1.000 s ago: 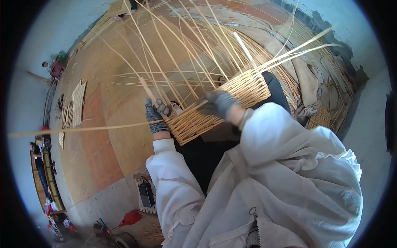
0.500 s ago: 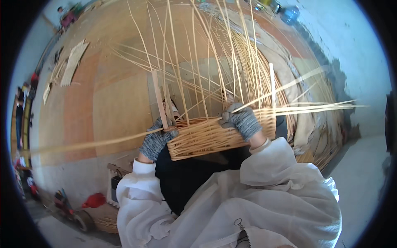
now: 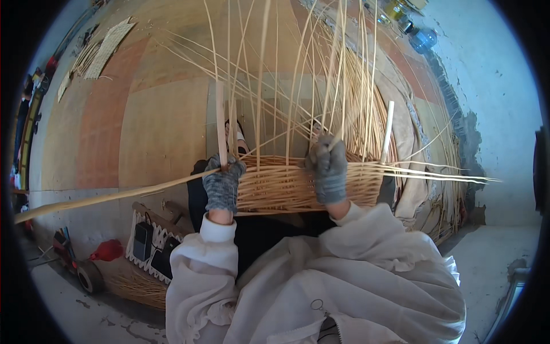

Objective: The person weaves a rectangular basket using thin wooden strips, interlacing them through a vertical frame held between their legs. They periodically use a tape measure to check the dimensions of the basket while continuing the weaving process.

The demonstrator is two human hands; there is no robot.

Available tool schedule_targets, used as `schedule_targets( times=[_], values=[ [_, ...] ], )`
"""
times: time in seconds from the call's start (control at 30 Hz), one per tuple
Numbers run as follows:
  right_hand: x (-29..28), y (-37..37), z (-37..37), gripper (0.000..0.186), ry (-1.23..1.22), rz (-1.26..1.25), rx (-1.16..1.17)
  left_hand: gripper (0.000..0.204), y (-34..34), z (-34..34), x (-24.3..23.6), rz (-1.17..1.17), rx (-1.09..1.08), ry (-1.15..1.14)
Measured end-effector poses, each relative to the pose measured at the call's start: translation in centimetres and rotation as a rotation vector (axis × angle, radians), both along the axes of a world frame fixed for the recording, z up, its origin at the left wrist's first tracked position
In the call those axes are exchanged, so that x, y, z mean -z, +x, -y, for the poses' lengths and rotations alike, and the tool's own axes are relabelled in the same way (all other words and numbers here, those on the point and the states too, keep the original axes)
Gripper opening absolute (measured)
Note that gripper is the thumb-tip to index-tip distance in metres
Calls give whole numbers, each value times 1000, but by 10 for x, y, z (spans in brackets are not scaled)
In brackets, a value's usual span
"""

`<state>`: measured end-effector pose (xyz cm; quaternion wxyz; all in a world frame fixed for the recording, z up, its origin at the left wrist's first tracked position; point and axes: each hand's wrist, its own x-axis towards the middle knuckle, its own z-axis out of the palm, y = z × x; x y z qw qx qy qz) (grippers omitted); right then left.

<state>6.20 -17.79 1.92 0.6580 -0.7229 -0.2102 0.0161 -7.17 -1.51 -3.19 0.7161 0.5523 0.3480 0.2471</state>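
A half-woven wicker basket [image 3: 275, 192] lies across my lap, its long side facing me and tall upright rods rising from its far edge. My left hand [image 3: 223, 182], in a grey knitted glove, is closed around the basket's left corner, by a flat wooden stake [image 3: 221, 123]. From under that thumb a thick wicker rod [image 3: 114, 194] sticks out to the left. My right hand [image 3: 328, 169], gloved too, is a fist at the rim right of centre, with a blurred wicker strand leaving it upward. A second stake [image 3: 388, 129] stands at the right corner, where loose strands [image 3: 441, 175] point right.
Long wicker rods [image 3: 366, 97] lie in a large bundle on cloth beyond the basket, beside the wall. A white crate [image 3: 137, 238] with dark devices, a red object [image 3: 107, 250] and a wheeled thing [image 3: 90, 276] are at lower left. Woven pieces [image 3: 109, 49] lie far left.
My right hand has turned upright into a fist, and its strand has swung from the right to upward. The basket has shifted and levelled. My left hand stays at its corner, wrist turned more upright.
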Motion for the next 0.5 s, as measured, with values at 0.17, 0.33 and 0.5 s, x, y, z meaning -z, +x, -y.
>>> schedule_targets(
  times=[0.17, 0.33, 0.5],
  values=[
    [23, -32, 24, 5, 603, -346, -69, 25, -26, 17, -53, 160, -202, 541],
    [24, -27, 19, 4, 606, -411, 28, 21, -103, 54, -164, 85, -862, 1043],
    [23, -31, 23, 7, 664, -482, -86, 33, -8, 60, -144, -269, 165, 937]
  ],
)
